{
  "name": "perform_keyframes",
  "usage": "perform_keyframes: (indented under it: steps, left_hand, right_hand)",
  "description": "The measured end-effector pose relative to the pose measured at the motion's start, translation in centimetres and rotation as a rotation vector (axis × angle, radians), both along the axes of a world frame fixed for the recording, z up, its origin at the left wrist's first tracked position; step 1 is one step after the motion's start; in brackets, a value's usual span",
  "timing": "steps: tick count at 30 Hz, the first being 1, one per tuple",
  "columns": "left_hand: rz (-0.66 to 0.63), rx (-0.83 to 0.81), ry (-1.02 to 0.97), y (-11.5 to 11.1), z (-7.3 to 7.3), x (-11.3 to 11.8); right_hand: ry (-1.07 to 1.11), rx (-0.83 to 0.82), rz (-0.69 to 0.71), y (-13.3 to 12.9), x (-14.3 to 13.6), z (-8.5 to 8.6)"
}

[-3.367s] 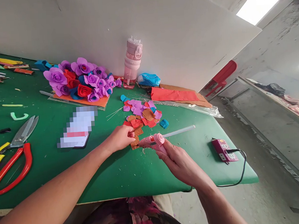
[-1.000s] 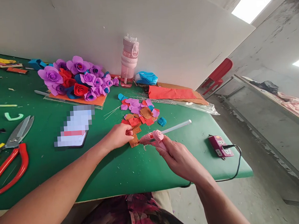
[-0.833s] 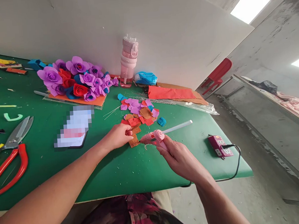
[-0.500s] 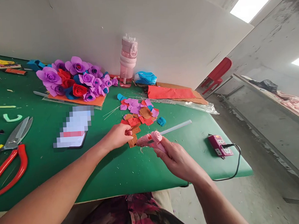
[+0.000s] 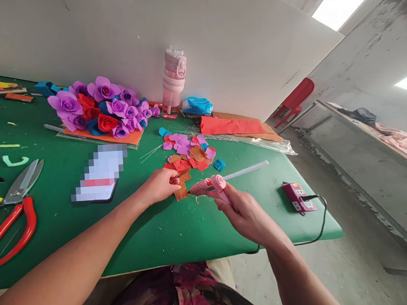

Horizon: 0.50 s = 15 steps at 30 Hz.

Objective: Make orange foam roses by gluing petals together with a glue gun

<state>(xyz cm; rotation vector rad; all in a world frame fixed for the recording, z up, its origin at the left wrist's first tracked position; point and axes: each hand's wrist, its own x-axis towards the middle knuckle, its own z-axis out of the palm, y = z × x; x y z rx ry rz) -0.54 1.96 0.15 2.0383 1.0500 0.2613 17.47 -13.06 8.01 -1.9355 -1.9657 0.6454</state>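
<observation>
A pink glue gun is gripped in my right hand, with a clear glue stick poking out of its back end. Its dark nozzle points left, close to the right edge of a brown paper piece. My left hand is closed, thumb and fingers pressed together on the upper left part of that brown piece, which lies at the table surface. Just beyond the fingers is a pile of cut paper petals in purple, red, brown and blue.
Purple, red and blue paper flowers lie at the back left. Nearer are a phone and large red-handled shears. A pink bottle stands by the wall. A purple box with a black cable sits at the right edge.
The glue gun has shifted slightly to the right with my right hand, its nozzle drawing back from the middle of the brown piece. My left hand has stayed in place.
</observation>
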Motion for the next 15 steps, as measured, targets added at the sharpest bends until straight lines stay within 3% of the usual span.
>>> perform_keyframes:
  steps: [7, 15]
  left_hand:
    - [0.003, -0.009, 0.003, -0.14, 0.28, 0.06]
    - [-0.004, -0.005, -0.01, -0.04, 0.08, 0.0]
  right_hand:
    - [-0.025, -0.04, 0.009, 0.43, 0.21, -0.87]
    - [0.055, -0.025, -0.039, 0.33, 0.17, -0.03]
